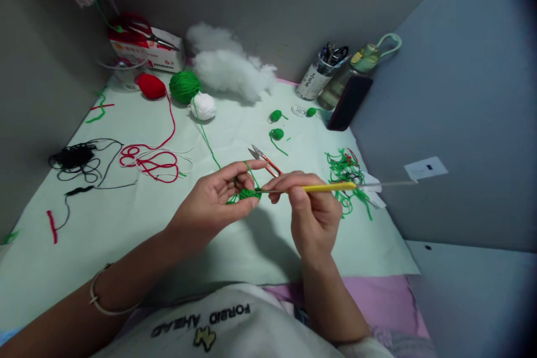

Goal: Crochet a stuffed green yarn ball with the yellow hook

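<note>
Pinching the yellow handle of a slim hook [329, 187], my right hand [312, 207] has its thumb below and fingers above. My left hand [210, 193] makes the other grip, thumb and fingers pressed on a small green crocheted piece [250, 194], and a green strand [252, 174] runs from its index finger to that piece. So the piece lies directly left of my right grip, and the hook's long axis runs almost level across, its tip meeting the piece's right edge; whether yarn is caught there is too small to tell. My left hand is the nearer one, already on it.

Toward me, between my forearms, the worktop [235, 257] offers open room down to its near edge. Just beyond my right fingers lie orange snips [272, 166], blades parted. Rightward, the hook's back end points over yarn scraps [342, 170] toward the grey partition [470, 201].
</note>
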The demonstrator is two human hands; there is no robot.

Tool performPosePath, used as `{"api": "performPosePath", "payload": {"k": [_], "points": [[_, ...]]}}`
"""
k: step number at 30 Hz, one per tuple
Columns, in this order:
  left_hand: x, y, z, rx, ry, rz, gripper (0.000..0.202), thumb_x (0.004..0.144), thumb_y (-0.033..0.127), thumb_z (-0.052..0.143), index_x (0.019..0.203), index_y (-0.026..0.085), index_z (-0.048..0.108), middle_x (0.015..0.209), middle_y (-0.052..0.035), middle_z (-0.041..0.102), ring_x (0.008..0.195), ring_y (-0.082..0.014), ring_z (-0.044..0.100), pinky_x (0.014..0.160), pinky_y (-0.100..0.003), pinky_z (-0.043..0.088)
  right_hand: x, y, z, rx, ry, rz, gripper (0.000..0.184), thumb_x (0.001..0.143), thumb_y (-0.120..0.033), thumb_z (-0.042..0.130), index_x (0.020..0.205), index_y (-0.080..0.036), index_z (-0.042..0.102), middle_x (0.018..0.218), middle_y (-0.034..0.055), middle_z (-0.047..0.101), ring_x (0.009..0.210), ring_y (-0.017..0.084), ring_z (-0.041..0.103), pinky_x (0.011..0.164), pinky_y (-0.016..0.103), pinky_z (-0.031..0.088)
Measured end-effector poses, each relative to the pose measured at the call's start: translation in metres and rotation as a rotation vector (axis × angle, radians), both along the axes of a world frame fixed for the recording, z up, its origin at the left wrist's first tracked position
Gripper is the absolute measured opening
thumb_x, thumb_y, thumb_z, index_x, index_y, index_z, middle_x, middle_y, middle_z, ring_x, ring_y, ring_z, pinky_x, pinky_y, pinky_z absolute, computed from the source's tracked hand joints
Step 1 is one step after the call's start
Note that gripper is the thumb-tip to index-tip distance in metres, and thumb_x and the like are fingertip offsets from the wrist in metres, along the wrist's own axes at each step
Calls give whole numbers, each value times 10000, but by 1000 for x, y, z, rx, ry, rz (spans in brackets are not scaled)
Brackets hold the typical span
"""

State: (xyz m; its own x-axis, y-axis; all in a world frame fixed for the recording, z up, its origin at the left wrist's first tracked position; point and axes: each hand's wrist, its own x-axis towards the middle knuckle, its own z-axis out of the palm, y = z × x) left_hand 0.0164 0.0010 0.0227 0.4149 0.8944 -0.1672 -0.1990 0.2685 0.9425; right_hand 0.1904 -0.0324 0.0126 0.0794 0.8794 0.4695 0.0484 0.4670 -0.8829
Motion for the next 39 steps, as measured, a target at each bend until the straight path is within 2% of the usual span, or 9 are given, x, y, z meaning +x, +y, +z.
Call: {"api": "performPosePath", "payload": {"k": [8, 15, 19, 24, 26, 31, 34, 36, 39], "points": [[7, -3, 2, 123, 140, 112, 483, 764, 106, 756, 1238, 197, 761, 869, 25, 590, 866, -118, 590, 885, -248, 495, 2, -4, 2, 320, -473, -87, 178, 1045, -130, 534, 1095, -202, 689, 942, 60, 768, 896, 185, 732, 781, 351, 597], [7, -6, -4, -52, -120, 80, 472, 889, 258, 768, 1358, 237, 719, 941, -1, 636, 852, -122, 598, 799, -222, 508, -8, -7, -17, 500, -848, -381, 339, 938, -70, 697, 1210, -269, 732, 1090, 62, 781, 962, 198, 755, 803, 327, 641], [5, -1, -5, -298, -303, -48, 478, 853, 279, 816, 1324, 227, 750, 938, -30, 680, 854, -139, 610, 810, -240, 511, -7, -7, -18, 514, -702, -375, 333, 953, -78, 678, 1214, -269, 755, 1071, 69, 786, 969, 215, 759, 795, 357, 651], [0, 6, -6, -272, -298, -57, 400, 833, 255, 833, 1230, 216, 813, 840, -9, 631, 741, -103, 520, 696, -204, 446, -3, 2, -6, 109, 17, -161, 205, 1038, -206, 586, 1028, -261, 783, 869, 24, 753, 683, 149, 675, 594, 313, 595], [0, 5, -7, -228, -282, -52, 421, 818, 233, 843, 1237, 237, 813, 878, -11, 643, 775, -113, 543, 738, -224, 464, -5, 6, -5, -1, 167, -79, 187, 1033, -249, 611, 975, -256, 789, 862, 22, 745, 666, 137, 655, 562, 288, 577], [8, -1, -6, -148, -266, 30, 482, 822, 222, 862, 1294, 268, 777, 942, -11, 687, 911, -151, 634, 894, -283, 500, -12, 7, -9, 62, 24, -121, 163, 1020, -228, 636, 1027, -263, 795, 927, 34, 774, 776, 159, 701, 589, 285, 591], [11, -2, -6, -207, -296, 57, 500, 811, 218, 874, 1297, 272, 772, 924, -5, 697, 884, -134, 625, 857, -258, 495, -13, 3, -12, 220, -301, -234, 227, 1007, -151, 634, 1121, -278, 783, 997, 39, 777, 834, 163, 727, 689, 315, 623], [11, 0, -7, -304, -346, -11, 415, 817, 241, 857, 1229, 246, 807, 903, -20, 696, 862, -134, 608, 810, -246, 491, -12, 1, -13, 367, -522, -311, 265, 993, -130, 644, 1155, -289, 781, 1070, 54, 781, 921, 182, 741, 763, 340, 635], [8, 4, -9, -399, -432, -92, 276, 814, 251, 829, 1081, 186, 857, 850, -33, 653, 736, -108, 515, 671, -223, 462, -8, 2, -11, 356, -432, -339, 219, 1009, -161, 622, 1100, -278, 783, 962, 47, 782, 833, 184, 740, 710, 347, 630]]}}
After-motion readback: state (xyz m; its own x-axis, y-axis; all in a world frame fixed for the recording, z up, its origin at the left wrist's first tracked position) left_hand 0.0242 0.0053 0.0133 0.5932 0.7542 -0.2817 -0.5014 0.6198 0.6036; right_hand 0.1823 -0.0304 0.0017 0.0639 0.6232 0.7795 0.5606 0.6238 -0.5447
